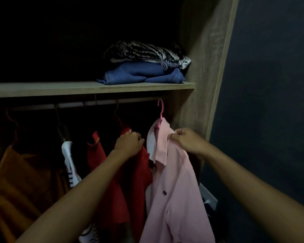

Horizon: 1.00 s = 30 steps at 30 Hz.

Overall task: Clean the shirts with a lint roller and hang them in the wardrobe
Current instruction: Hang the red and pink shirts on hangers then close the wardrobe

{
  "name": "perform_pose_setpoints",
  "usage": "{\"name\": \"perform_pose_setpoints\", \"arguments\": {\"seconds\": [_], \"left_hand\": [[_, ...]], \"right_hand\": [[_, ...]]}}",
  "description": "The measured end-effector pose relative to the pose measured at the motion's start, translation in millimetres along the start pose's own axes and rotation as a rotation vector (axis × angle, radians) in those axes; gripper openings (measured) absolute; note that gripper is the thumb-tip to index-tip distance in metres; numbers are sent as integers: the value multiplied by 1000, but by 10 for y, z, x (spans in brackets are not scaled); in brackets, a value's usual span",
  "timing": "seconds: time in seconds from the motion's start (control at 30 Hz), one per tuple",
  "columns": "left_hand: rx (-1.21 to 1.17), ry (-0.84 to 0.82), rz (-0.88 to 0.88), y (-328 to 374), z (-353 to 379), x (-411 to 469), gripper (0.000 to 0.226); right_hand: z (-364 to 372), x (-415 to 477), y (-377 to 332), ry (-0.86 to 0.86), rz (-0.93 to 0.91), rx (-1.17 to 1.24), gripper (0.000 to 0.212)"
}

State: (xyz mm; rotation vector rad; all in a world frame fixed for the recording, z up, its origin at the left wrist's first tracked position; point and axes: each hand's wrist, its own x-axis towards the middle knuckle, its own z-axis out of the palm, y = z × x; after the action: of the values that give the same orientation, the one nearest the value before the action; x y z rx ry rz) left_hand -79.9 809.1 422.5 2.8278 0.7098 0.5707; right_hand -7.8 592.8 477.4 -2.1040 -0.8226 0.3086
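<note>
pink shirt (pixel 172 181) on rail's right end | right hand (pixel 184 140) pinches shoulder to square it | left hand (pixel 129 143) closed on red shirt (pixel 123 181), holding it aside

head view, close, facing wardrobe (pixel 197 50) (slightly upward)

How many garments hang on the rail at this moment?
4: orange top far left, white striped one, red shirt, pink shirt far right. The dark may hide more.

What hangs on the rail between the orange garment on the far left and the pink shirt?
In the head view, a white garment with dark stripes and a red shirt hang between the orange garment and the pink shirt.
</note>
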Motion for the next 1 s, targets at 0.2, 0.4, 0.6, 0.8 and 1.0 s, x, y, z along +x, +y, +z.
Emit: {"name": "perform_pose_setpoints", "arguments": {"seconds": [0.2, 0.4, 0.6, 0.8, 1.0], "left_hand": [[-20, 50, -72, -152, -39, 64, 35], [-38, 53, -119, -248, -85, 92, 54], [-36, 46, -109, -266, -108, 36, 47], [-36, 61, -113, -232, -120, -14, 42], [-30, 120, -114, -193, -107, -88, 42]], "right_hand": [[332, 431, 34, 199, -127, -162, 31], [488, 906, 31, 254, -179, -108, 30], [649, 1233, 229, 188, -136, -126, 36], [649, 1342, 367, 176, -168, -91, 40], [755, 1334, 425, 131, -184, 11, 31]]}}
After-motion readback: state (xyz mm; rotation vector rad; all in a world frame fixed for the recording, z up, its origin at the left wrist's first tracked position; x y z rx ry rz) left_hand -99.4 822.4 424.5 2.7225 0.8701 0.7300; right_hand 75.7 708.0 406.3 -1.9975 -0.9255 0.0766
